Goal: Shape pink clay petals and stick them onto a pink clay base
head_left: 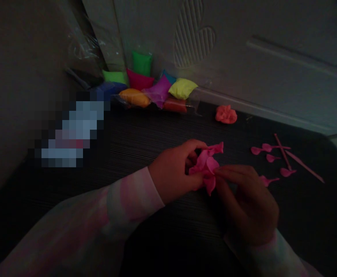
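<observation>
Pink clay flower (206, 164) sits between both hands, held just above the worktop (145, 130), centre frame. Left hand (172, 173) grips it from the left, fingers closed round the base and back petals. Right hand (247, 202) comes in from the right, fingertips pinched together on a lower petal. Petals look thin and soft.

Risks, my read:
- Squeeze too hard on either side and the petals flatten or smear into each other.
- Pulling on the lower petal could tear it off the bud.
- Soft clay may stick to the fingers and drag out of shape on release.
- Low light makes fine alignment hard to judge.

Nearby: loose pink petals (268, 158) lie on the worktop to the right, well apart from the flower, next to two thin pink sticks (283, 153). Right wrist passes near one petal, could brush it. An orange-red clay lump (226, 114) sits further back. A pile of coloured clay packets (153, 89) is at the back left, against the wall.

Surface: dark, finely ribbed worktop. Pale moulded panel (243, 50) behind it. Room is very dim; left edge is blurred out.
</observation>
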Tool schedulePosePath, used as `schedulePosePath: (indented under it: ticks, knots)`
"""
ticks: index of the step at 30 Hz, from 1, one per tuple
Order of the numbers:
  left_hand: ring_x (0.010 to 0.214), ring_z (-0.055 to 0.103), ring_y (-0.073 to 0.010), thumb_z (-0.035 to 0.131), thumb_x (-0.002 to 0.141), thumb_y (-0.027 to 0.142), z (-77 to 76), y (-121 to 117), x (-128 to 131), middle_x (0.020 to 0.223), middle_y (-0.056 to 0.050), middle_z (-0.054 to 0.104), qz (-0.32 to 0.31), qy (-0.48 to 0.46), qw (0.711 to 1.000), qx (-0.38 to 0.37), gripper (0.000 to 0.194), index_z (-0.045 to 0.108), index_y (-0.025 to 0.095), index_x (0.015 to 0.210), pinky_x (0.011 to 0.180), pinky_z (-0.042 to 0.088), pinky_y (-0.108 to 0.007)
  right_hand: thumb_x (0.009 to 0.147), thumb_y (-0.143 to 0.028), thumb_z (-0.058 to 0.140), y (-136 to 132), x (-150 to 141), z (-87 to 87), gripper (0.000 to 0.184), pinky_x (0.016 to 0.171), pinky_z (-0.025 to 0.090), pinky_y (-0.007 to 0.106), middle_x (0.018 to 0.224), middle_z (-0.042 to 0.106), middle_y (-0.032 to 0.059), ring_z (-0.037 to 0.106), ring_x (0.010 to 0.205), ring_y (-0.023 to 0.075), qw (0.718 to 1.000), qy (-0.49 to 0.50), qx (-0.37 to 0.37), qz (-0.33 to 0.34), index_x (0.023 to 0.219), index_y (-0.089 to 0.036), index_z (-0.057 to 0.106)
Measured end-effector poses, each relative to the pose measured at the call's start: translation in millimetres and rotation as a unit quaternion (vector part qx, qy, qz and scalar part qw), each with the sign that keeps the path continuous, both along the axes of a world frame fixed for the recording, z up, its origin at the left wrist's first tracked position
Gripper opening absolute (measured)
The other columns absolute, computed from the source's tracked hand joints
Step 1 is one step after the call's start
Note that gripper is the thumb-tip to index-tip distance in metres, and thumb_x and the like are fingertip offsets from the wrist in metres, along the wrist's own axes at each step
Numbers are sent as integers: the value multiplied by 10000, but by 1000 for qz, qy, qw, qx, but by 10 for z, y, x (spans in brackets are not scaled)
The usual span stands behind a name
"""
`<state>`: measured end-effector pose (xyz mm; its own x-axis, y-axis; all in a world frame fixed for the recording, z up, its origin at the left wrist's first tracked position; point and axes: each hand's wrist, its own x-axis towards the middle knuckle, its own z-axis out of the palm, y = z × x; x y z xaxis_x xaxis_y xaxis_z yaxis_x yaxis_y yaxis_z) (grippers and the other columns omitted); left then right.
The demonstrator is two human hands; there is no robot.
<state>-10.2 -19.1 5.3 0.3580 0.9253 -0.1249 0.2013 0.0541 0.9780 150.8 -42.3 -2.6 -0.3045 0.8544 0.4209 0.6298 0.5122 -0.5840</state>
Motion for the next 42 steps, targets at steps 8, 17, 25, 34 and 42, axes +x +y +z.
schedulePosePath:
  ticks: [8, 17, 25, 34, 42]
  knots:
    - [730, 530, -122, 524, 585, 127, -24, 16, 1, 836, -11, 532, -4, 12, 1000, -6, 459, 413, 199, 1024, 659, 437, -278, 662, -66, 459, 36, -58, 65, 266, 644, 412, 322, 821, 551, 38, 497, 778, 162, 998, -33, 16, 48, 879, -201, 537]
    - [692, 532, -119, 518, 578, 108, -63, 53, -31, 826, -15, 543, -4, 51, 999, -1, 513, 378, 204, 1062, 612, 436, -262, 672, -86, 445, 18, -27, 38, 286, 692, 404, 361, 905, 511, 57, 473, 849, 186, 1000, -19, 7, 9, 918, -212, 518]
    - [719, 533, -128, 520, 595, 166, -24, 35, -28, 822, 1, 565, -1, 121, 992, 42, 529, 352, 224, 1093, 670, 410, -268, 689, -108, 425, 55, -35, 30, 242, 692, 407, 348, 866, 516, 53, 480, 831, 178, 999, -7, -33, 0, 885, -206, 528]
    - [825, 507, -185, 534, 599, 280, 27, 88, -58, 859, -11, 581, -33, 244, 964, 98, 549, 350, 213, 1112, 773, 319, -346, 699, -105, 406, 83, -42, 3, 230, 730, 397, 329, 869, 523, 57, 477, 841, 162, 997, -13, -74, 8, 887, -177, 519]
    - [823, 508, -174, 524, 606, 293, 32, 79, -61, 857, 15, 587, -55, 255, 961, 96, 555, 330, 244, 1124, 809, 255, -357, 710, -107, 388, 84, -42, -4, 243, 724, 396, 349, 872, 528, 56, 481, 834, 167, 997, 7, -73, 16, 909, -189, 501]
